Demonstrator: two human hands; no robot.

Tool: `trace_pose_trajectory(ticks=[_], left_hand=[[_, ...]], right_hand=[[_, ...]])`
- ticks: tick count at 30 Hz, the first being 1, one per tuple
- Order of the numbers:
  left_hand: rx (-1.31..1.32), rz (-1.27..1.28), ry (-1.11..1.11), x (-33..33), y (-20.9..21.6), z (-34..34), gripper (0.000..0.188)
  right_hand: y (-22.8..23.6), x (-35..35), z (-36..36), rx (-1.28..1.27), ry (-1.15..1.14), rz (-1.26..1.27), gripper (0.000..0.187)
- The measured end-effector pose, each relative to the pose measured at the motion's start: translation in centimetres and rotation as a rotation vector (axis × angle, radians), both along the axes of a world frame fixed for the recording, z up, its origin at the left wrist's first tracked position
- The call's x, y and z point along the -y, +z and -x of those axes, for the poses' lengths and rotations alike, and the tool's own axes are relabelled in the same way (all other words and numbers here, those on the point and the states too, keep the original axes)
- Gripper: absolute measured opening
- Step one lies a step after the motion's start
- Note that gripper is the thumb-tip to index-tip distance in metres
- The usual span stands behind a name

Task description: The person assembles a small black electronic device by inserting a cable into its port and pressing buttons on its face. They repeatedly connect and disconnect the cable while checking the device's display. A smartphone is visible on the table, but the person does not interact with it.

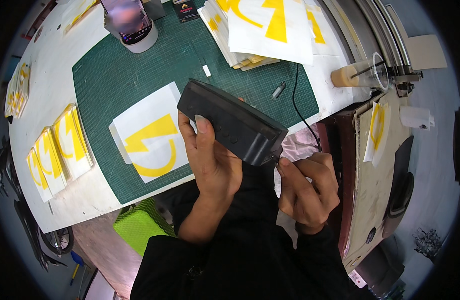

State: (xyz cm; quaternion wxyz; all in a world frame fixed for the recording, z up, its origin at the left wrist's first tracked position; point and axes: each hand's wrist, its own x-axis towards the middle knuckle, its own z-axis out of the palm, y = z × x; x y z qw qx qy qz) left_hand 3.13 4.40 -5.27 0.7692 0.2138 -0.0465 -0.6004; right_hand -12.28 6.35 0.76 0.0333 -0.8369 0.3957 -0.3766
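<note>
Left hand (210, 160) wrapped around black box-shaped speaker (232, 122), lifted clear above near edge of green cutting mat (115, 70), end face turned toward right hand (307, 187). Right hand pinched shut on black cable (302, 112) tip at speaker's end. Yellow-printed sheet (150, 135) lies left, untouched.

A craft workshop; a green cutting mat (140, 70) on the table (55, 90); stacks of yellow-printed sheets (57, 150) left of the mat
</note>
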Motion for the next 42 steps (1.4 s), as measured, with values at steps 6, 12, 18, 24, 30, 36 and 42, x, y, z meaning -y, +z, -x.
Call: trace_pose_trajectory(ticks=[6,12,18,24,30,36,42], left_hand=[[0.060,-0.004,0.040,0.3,-0.1,-0.5,0.058],[0.112,-0.029,0.062,0.4,0.4,-0.4,0.060],[0.300,-0.086,0.105,0.3,0.1,-0.1,0.054],[0.323,-0.043,0.119,0.6,0.2,-0.4,0.059],[0.321,-0.029,0.144,0.6,0.1,-0.5,0.064],[0.415,-0.106,0.147,0.6,0.1,0.0,0.058],[0.394,-0.101,0.115,0.7,0.1,0.2,0.054]], right_hand=[[-0.8,0.4,-0.4,0.035,-0.013,-0.004,0.044],[-1.1,0.7,-0.5,0.063,-0.002,-0.016,0.037],[-1.2,1.1,-0.5,0.102,0.016,-0.116,0.033],[-1.5,1.6,-0.7,0.144,0.011,-0.172,0.032],[-2.1,2.0,0.1,0.058,0.072,-0.083,0.035],[-2.6,2.4,0.5,0.054,0.087,-0.051,0.030],[-2.5,2.4,0.6,0.125,0.066,-0.139,0.023]])
